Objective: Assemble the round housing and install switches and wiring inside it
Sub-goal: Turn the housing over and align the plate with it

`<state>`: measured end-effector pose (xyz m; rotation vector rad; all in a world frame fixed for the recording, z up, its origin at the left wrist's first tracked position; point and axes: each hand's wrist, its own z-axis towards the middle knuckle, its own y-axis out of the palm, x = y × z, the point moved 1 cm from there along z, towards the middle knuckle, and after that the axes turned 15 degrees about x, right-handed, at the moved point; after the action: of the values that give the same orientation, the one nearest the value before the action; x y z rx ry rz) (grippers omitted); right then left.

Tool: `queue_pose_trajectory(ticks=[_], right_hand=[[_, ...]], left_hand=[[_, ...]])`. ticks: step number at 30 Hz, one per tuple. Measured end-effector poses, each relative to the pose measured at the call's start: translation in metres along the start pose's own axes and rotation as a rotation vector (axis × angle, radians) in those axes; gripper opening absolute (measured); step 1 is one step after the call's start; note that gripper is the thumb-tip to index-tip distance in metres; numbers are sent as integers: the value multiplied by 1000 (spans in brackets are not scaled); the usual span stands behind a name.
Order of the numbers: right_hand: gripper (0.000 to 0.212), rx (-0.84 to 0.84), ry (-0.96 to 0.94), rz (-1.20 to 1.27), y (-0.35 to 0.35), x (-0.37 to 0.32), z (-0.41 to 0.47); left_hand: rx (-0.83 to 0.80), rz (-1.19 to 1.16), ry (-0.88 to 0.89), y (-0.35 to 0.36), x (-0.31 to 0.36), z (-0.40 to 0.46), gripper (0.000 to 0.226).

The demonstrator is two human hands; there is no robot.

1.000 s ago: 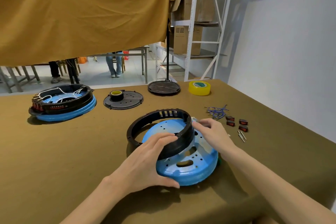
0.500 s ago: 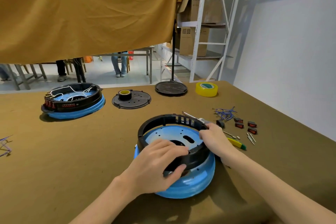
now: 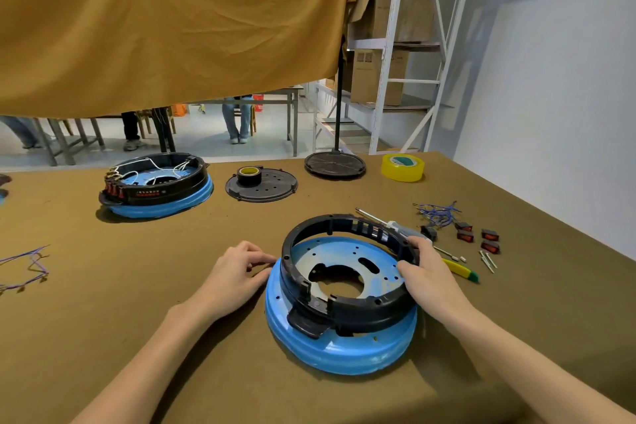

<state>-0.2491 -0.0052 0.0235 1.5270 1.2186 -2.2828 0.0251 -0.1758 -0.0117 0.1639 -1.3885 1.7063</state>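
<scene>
A blue round base (image 3: 344, 353) lies on the brown table in front of me, and a black ring (image 3: 347, 308) sits on top of it, its slotted side facing away. My right hand (image 3: 428, 274) grips the ring's right wall, thumb inside and fingers outside. My left hand (image 3: 237, 272) rests on the table to the left; its fingertips touch the ring's outer wall and hold nothing. Several red-and-black switches (image 3: 478, 236) and a bundle of blue wires (image 3: 437, 212) lie to the right of the housing.
A wired housing (image 3: 155, 188) stands at the back left, with a black lid (image 3: 272, 188), a stand foot (image 3: 334, 164) and yellow tape (image 3: 402, 167) behind. A screwdriver (image 3: 373, 218), a yellow-green tool (image 3: 463, 271) and pins (image 3: 488, 258) lie right. More wires (image 3: 29, 263) lie far left.
My left hand has come off the top of the ring and moved to its left side. The ring now sits level on the blue base; a second ago it was tilted.
</scene>
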Motion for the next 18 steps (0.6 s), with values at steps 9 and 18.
queue_pose_trajectory(ticks=[9,18], right_hand=[[54,-13,-151,23,-7,6,-20],[35,112,-185,168,4,21,-39]], left_hand=[[290,-241,-133,1,4,-13,7],[352,-643,-397,33,29,-11,21]])
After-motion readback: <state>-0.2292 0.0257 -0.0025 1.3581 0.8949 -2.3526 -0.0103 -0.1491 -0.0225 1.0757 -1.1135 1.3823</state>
